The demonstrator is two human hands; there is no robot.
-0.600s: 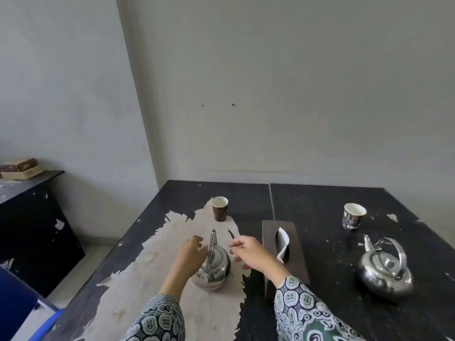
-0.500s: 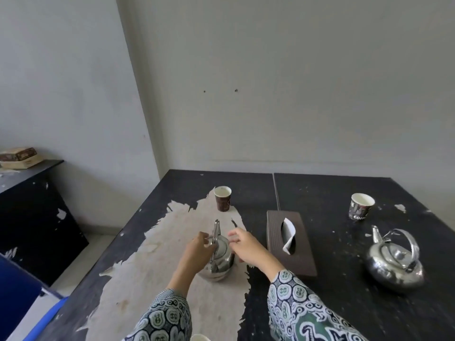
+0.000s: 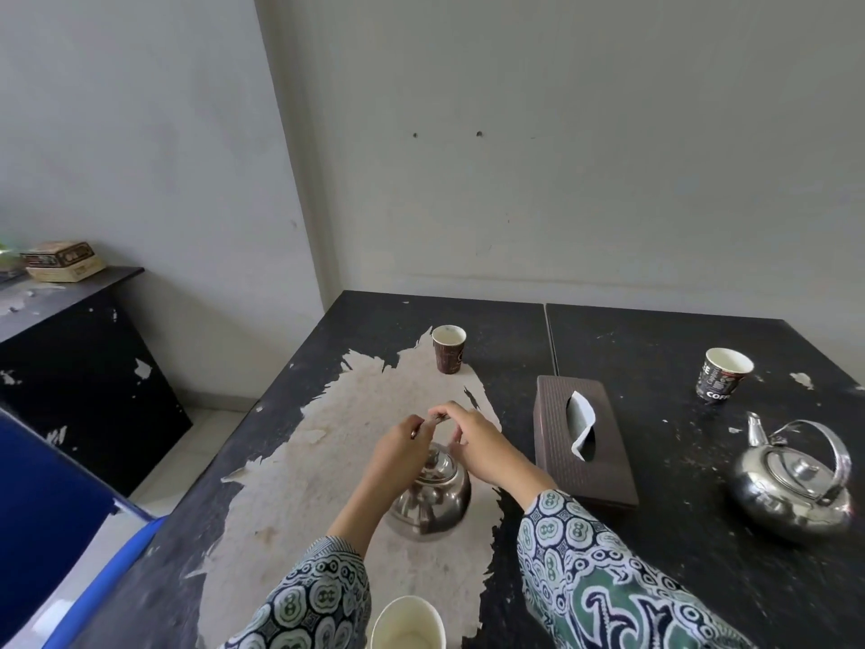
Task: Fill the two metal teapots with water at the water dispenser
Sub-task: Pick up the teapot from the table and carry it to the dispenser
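Teapots look like thin, slick steel, light while empty: near teapot (image 3: 428,498) left of the tissue box (image 3: 582,445), other teapot (image 3: 791,484) right of it. Both hands, left (image 3: 402,454) and right (image 3: 482,442), pinch the near one's bail handle (image 3: 437,417), best grab spot.

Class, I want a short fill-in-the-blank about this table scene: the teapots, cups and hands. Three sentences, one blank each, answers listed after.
1. Both hands hold the handle of the ____ teapot.
2. The tissue box lies between the two ____.
3. The number of paper cups on the table is ____.

Answers: left; teapots; three
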